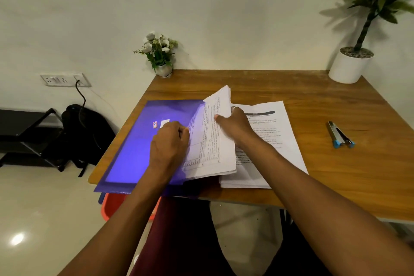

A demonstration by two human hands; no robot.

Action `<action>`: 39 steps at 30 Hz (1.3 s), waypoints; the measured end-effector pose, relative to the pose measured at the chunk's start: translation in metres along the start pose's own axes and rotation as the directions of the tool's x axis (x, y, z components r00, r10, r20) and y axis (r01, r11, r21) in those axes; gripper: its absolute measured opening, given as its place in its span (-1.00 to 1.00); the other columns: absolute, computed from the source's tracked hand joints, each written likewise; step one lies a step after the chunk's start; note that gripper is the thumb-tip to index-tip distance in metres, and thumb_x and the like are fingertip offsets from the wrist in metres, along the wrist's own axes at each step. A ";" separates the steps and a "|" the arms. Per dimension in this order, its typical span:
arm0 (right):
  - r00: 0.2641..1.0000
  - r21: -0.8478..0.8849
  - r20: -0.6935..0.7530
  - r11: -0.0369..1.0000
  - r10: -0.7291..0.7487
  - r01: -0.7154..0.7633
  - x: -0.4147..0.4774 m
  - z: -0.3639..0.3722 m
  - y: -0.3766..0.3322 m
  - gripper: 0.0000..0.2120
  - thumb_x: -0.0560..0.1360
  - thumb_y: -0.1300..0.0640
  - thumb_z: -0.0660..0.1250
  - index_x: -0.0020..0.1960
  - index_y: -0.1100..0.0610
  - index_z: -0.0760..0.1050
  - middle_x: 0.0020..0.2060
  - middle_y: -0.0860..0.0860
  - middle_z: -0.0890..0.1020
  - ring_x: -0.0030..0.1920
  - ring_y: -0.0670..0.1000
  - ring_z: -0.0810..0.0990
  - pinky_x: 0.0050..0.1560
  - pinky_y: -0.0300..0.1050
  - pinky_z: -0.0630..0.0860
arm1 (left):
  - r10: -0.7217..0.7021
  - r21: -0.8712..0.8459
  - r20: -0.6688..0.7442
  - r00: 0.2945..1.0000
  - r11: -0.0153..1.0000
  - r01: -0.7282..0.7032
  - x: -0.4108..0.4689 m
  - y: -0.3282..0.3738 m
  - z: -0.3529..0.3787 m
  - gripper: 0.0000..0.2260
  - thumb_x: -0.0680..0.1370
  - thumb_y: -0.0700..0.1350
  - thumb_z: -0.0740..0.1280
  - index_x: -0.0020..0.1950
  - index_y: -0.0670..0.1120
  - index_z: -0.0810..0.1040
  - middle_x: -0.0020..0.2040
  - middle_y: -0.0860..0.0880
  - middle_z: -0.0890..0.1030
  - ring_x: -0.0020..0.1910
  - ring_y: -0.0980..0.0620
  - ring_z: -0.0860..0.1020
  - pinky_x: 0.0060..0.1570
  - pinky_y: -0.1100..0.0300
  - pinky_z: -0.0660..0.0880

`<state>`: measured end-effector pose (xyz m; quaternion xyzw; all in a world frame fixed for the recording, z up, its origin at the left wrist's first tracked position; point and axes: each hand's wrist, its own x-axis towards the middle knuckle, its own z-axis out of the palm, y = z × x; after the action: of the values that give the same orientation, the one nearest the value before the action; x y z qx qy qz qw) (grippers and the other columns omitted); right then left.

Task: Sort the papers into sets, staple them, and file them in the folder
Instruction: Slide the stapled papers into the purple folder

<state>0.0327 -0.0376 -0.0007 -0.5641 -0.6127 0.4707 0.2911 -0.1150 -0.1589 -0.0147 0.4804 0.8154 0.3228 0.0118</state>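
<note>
A purple folder lies on the left part of the wooden table, its near corner hanging over the table edge. A thick set of printed papers stands tilted up along the folder's right side. My left hand rests on the folder with curled fingers at the set's left edge. My right hand grips the lifted papers from the right, thumb on the printed face. A second stack of printed sheets lies flat under my right forearm. A stapler with blue ends lies to the right.
A small flower pot stands at the table's back left corner and a white planter at the back right. A red stool shows under the table's near left edge. A black bag sits on the floor at left.
</note>
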 end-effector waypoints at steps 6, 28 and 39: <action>0.946 -0.501 -0.121 0.841 -0.302 0.205 -0.012 0.013 -0.003 -0.69 0.57 0.03 0.38 0.25 0.15 0.50 0.15 0.12 0.66 0.12 0.22 0.65 0.06 0.10 0.61 | -0.034 -0.048 0.016 0.999 0.998 0.034 -0.003 0.002 0.004 -0.79 0.62 -0.03 0.28 -0.21 0.00 0.46 -0.19 0.04 0.55 -0.22 -0.05 0.48 -0.22 0.11 0.30; 0.964 0.479 0.139 0.836 0.228 -0.268 -0.006 0.105 0.007 -0.63 0.50 0.38 0.31 0.28 0.14 0.49 0.02 0.13 0.67 -0.11 0.03 0.66 -0.01 -0.04 0.65 | -0.007 -0.127 -0.023 1.000 0.992 0.004 0.005 -0.003 0.008 -0.83 0.62 -0.05 0.33 -0.17 -0.02 0.51 -0.21 0.06 0.57 -0.22 -0.03 0.48 -0.21 0.10 0.33; 0.974 0.570 0.028 0.797 0.224 -0.200 -0.013 0.118 0.017 -0.64 0.41 0.34 0.43 0.17 0.11 0.50 -0.05 0.08 0.71 -0.05 0.07 0.72 -0.01 0.01 0.69 | -0.063 -0.183 -0.034 0.997 0.982 0.056 0.007 -0.005 0.011 -0.82 0.59 -0.09 0.33 -0.19 -0.09 0.54 -0.29 0.04 0.59 -0.26 -0.02 0.54 -0.25 0.09 0.38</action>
<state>-0.0621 -0.0810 -0.0593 -0.5258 -0.3714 0.6499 0.4041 -0.1188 -0.1494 -0.0239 0.4462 0.7967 0.4047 0.0490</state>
